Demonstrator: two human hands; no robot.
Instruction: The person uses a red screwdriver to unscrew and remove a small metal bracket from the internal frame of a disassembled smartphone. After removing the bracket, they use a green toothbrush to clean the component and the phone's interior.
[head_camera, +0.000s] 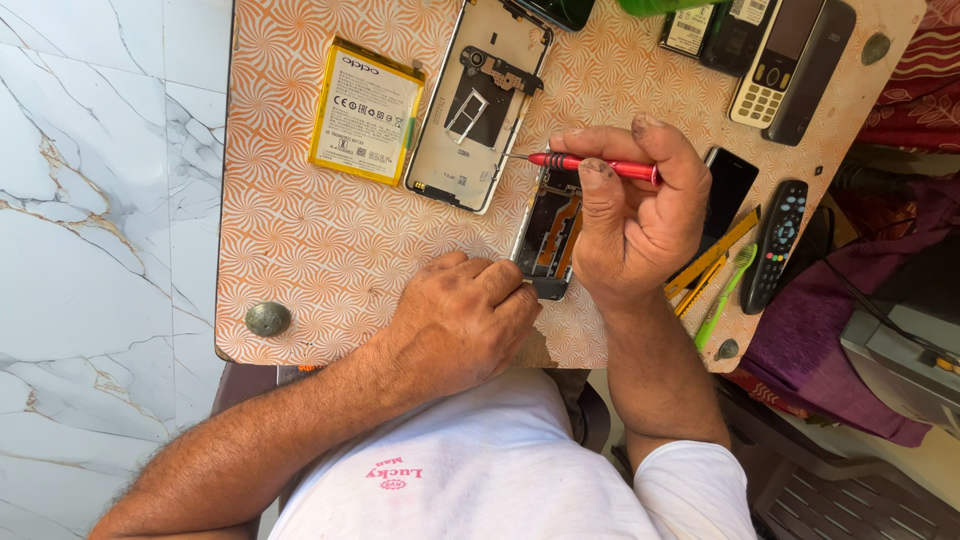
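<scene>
Opened phone (548, 232): it lies on the patterned table (310, 250), near the edge closest to me, back off and inner parts showing, partly hidden under my right hand.
Left hand (462, 322): my fingers are curled, and the fingertips press on the phone's near end.
Right hand (628, 215): my thumb and fingers are closed around a red screwdriver (592, 165), held level over the phone with its thin tip pointing left.
Right of my hand: a dark phone (728, 195) lies flat, then a yellow ruler-like strip (712, 255), a green toothbrush (726, 294) and a black remote (776, 243).
Further back, left: a phone's back cover (480, 105) lies inside-up, a yellow battery (364, 112) just beside it.
Far edge: a keypad handset (777, 60) and more dark devices.
Table corner: a round grey stud (267, 319).
</scene>
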